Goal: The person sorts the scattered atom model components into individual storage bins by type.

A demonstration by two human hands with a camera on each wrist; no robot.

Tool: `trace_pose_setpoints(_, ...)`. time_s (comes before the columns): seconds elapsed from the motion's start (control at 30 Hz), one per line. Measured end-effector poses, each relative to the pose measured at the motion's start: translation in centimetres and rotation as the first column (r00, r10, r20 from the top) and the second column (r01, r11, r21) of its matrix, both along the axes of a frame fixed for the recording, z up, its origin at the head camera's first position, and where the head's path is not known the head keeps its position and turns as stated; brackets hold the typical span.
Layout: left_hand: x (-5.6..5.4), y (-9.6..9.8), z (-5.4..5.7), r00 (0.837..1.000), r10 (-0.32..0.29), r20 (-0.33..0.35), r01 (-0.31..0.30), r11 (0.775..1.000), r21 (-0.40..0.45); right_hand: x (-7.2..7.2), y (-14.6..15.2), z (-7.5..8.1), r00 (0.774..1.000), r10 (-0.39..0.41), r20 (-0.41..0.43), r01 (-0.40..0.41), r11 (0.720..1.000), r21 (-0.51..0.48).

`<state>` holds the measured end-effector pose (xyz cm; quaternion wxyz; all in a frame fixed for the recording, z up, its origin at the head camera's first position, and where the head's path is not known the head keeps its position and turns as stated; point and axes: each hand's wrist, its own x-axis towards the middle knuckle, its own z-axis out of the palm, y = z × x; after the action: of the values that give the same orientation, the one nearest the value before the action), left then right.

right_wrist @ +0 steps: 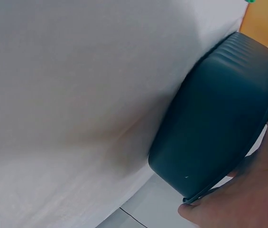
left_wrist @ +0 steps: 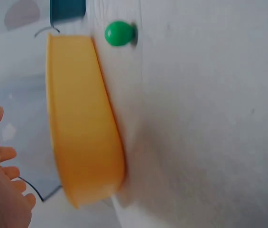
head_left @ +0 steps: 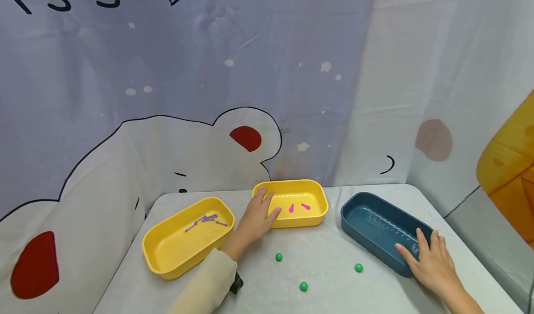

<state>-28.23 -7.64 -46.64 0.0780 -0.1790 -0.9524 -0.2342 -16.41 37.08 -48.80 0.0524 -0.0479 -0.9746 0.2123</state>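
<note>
My left hand [head_left: 256,216] reaches over the left end of the middle yellow tray [head_left: 298,222], its fingers spread and holding nothing. Two pink drop-shaped pieces [head_left: 291,208] lie inside that tray. In the left wrist view the fingers [left_wrist: 9,154] extend beside the tray's wall [left_wrist: 81,118]. At the right, my right hand [head_left: 435,263] hovers with spread fingers over the near end of a dark blue tray [head_left: 375,247]. The right wrist view has this hand [right_wrist: 252,190] along the rim of the blue tray [right_wrist: 214,114], partly hiding it.
Another yellow tray [head_left: 167,244], at the left, holds several purple sticks with knobbed ends [head_left: 208,217]. Three green balls lie on the white-covered table: one ball [head_left: 279,257] nearer the middle tray, one [head_left: 303,286] in front, one [head_left: 359,267] by the blue tray. A printed curtain [head_left: 200,82] hangs behind.
</note>
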Motion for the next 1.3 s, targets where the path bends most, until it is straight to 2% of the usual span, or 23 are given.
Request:
trace_pose_setpoints(0.2, 2.2, 0.4, 1.0, 0.998, -0.069, 0.009, 0.07, 0.997, -0.045, -0.1, 0.2, -0.2, 0.997, -0.044, 0.064, 0.043, 0.999, 0.017)
trace_pose_setpoints(0.33, 3.2, 0.4, 1.1, 0.989, -0.135, -0.064, 0.126, 0.985, -0.121, -0.1, 0.4, -0.2, 0.992, -0.057, 0.111, 0.057, 0.998, -0.001)
trace_pose_setpoints(0.47, 3.9, 0.4, 0.7, 0.977, -0.175, -0.12, 0.148, 0.968, -0.205, -0.2, 0.7, -0.3, 0.99, -0.05, 0.132, 0.052, 0.999, -0.009)
trace_pose_setpoints(0.67, 5.1, 0.1, 0.1, 0.973, -0.203, -0.109, 0.173, 0.956, -0.239, -0.4, 1.0, -0.3, 0.991, -0.038, 0.129, 0.037, 0.999, 0.011)
trace_pose_setpoints(0.9, 6.2, -0.7, -1.1, 0.967, -0.223, -0.125, 0.186, 0.949, -0.254, -0.4, 1.0, -0.3, 0.995, -0.027, 0.094, 0.025, 0.999, 0.02)
trace_pose_setpoints(1.07, 6.7, -1.2, -1.9, 0.966, -0.24, -0.093, 0.209, 0.944, -0.256, -0.3, 1.0, -0.4, 0.997, -0.018, 0.071, 0.017, 1.0, 0.009)
trace_pose_setpoints(1.3, 7.1, -1.5, -2.1, 0.97, -0.237, -0.053, 0.215, 0.94, -0.264, -0.3, 1.1, -0.5, 0.997, -0.022, 0.077, 0.021, 1.0, 0.016)
